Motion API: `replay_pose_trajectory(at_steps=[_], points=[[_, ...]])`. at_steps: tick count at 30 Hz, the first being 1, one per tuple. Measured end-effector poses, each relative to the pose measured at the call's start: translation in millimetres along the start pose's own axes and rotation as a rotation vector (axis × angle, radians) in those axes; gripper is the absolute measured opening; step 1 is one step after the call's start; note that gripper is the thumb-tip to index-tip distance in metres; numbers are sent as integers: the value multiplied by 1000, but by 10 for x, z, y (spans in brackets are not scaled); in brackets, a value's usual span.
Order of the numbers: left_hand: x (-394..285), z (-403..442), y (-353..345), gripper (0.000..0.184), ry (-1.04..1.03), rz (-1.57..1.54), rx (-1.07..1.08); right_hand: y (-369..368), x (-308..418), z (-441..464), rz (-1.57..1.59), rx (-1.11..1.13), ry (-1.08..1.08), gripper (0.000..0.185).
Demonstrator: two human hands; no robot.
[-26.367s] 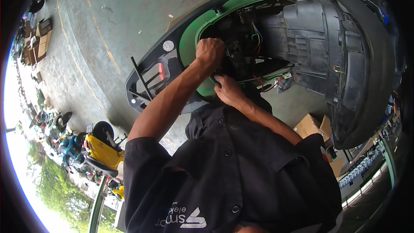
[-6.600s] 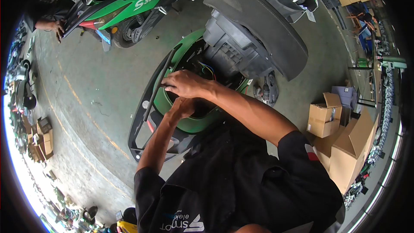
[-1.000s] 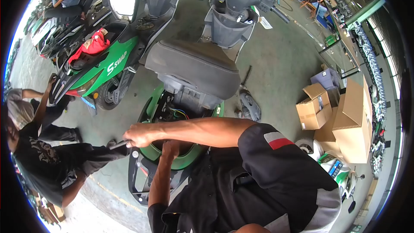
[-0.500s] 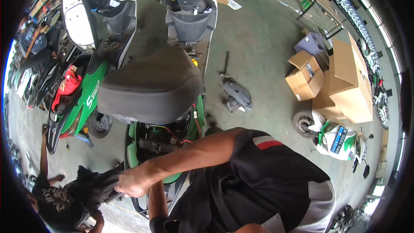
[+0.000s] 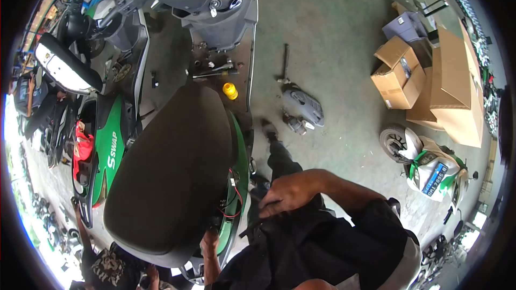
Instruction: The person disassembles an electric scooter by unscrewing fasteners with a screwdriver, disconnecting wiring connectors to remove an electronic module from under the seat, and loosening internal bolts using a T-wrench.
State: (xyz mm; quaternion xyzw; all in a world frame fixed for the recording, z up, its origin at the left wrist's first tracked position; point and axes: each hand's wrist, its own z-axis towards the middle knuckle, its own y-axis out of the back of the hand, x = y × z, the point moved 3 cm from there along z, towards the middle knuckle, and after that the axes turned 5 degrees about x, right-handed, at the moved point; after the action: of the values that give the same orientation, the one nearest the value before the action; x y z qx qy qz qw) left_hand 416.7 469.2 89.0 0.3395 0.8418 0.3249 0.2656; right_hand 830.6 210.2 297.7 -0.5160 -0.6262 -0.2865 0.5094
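A long black scooter seat (image 5: pixel 172 177) lies lowered over the body of a green scooter (image 5: pixel 241 156). Beside the seat's rear right edge is my left hand (image 5: pixel 209 244); the edge and shadow hide its fingers. My right hand (image 5: pixel 289 193) hangs in front of my dark clothing, to the right of the scooter, its loosely bent fingers pointing down and left with nothing visible in them. A thin red wire (image 5: pixel 240 204) loops out at the scooter's side, between my hands. On the footboard stand a yellow bottle (image 5: pixel 230 91) and some metal tools (image 5: pixel 215 71).
A grey motor-like part (image 5: pixel 303 107) lies on the floor ahead. Cardboard boxes (image 5: pixel 398 72) and a white-green scooter (image 5: pixel 430 172) are at the right. Another green scooter (image 5: pixel 110 134) stands close on the left, and a co-worker (image 5: pixel 113 268) crouches at lower left.
The raised seat has come down over the opening that showed wiring. My right hand has moved from the far left back to the right, before my body. The view has shifted.
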Motion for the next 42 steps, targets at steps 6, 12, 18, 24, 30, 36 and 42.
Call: replay_pose_trajectory(at_steps=[6,12,18,24,30,36,42], points=[[-1355,147,264,27,202,-117,-263,1174,-1265,-390,-288,-423,-522,43],[-2717,959,163,3,86,-568,-97,2409,-2744,-251,-616,-662,-648,33],[-3231,2869,-731,41,-50,-500,0,3478,-3595,217,-1033,-714,-318,21],[-3251,4739,-869,58,167,-498,-206,4459,-4173,883,-1251,-709,-208,13],[-3237,5261,-820,63,94,-507,-185,5030,-4558,1401,-1334,-750,-106,13],[-3180,5369,-870,70,-8,-387,-144,5238,-4654,1673,-1345,-585,-508,18],[-3172,5410,-968,73,122,-433,-119,5236,-4826,1720,-1304,-626,-670,24]])
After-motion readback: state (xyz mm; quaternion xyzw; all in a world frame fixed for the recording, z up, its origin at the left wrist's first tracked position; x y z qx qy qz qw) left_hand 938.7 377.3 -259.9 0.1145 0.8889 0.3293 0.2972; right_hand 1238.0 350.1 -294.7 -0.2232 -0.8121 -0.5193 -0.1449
